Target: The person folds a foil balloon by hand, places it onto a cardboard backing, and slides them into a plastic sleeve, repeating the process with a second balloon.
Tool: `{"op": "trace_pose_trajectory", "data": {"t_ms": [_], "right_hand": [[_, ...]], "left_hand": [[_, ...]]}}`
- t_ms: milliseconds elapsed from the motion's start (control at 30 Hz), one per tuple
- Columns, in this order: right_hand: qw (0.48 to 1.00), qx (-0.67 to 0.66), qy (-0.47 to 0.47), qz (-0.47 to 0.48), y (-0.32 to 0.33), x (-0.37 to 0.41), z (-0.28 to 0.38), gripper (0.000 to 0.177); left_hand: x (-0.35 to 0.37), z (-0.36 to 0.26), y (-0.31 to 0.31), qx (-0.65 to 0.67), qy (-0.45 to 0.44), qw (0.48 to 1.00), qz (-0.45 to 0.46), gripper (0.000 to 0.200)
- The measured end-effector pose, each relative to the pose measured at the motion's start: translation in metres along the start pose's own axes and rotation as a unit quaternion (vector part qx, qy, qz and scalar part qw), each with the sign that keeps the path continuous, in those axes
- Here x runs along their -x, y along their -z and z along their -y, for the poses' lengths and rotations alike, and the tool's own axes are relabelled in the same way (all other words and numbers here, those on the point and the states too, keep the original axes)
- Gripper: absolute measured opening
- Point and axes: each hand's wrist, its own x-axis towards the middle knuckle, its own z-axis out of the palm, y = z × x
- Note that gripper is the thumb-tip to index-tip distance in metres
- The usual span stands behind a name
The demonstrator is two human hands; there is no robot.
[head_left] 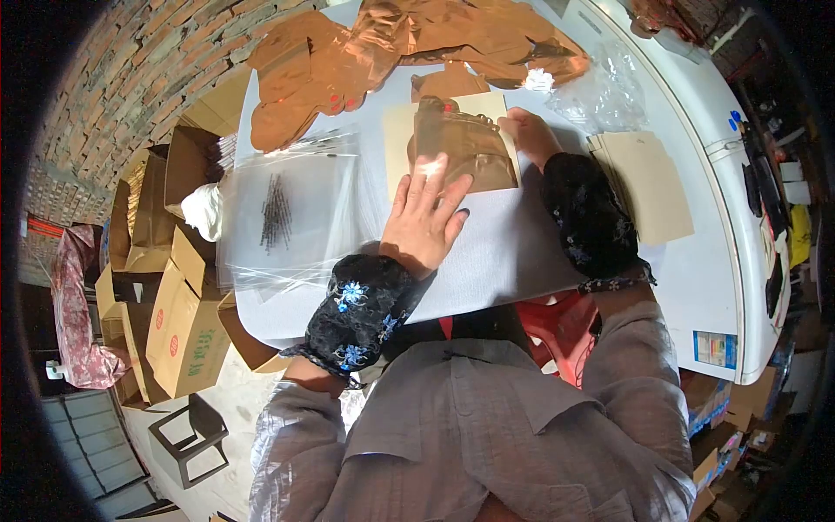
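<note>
My left hand (426, 217) lies with its fingers spread over the lower part of a flat bronze foil balloon (483, 143). The balloon rests on a cream card (398, 130) on the table, and part of it shines in the light. At the card's right edge is my right hand (532, 137), its fingers bent and drawn together on the edge; the fingertips are partly hidden. Left of the card is a stack of clear plastic bags (322, 209), with a bundle of thin dark sticks (276, 211) on top.
More bronze foil balloons (322, 74) cover the table's far side. A stack of cream cards (648, 187) and crumpled clear plastic (609, 91) are on the right. Cardboard boxes (187, 326) stand left of the table, with a dark stool (190, 439) below and a red stool (565, 331) under the table edge.
</note>
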Motion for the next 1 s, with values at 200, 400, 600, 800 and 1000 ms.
{"op": "trace_pose_trajectory", "data": {"t_ms": [200,400,600,800,1000], "right_hand": [[0.996,0.025,-0.081,-0.02,0.002,0.011,0.032,0.03],[0.996,0.048,-0.076,-0.021,0.004,0.013,0.037,0.038],[0.996,0.06,-0.068,-0.023,0.003,0.012,0.034,0.034],[0.992,-0.06,-0.103,-0.039,-0.002,0.011,0.031,0.024],[0.982,-0.145,-0.111,-0.046,-0.003,0.008,0.016,0.021]], "left_hand": [[-0.002,0.007,-0.009,0.075,0.04,0.995,-0.06,0.054],[-0.003,0.009,-0.014,0.033,0.044,0.997,-0.054,0.049],[-0.003,0.008,-0.018,-0.002,0.06,0.998,-0.025,0.049],[-0.002,0.006,-0.018,-0.032,0.064,0.997,-0.016,0.05],[-0.001,0.007,-0.019,-0.037,0.065,0.997,-0.01,0.05]]}}
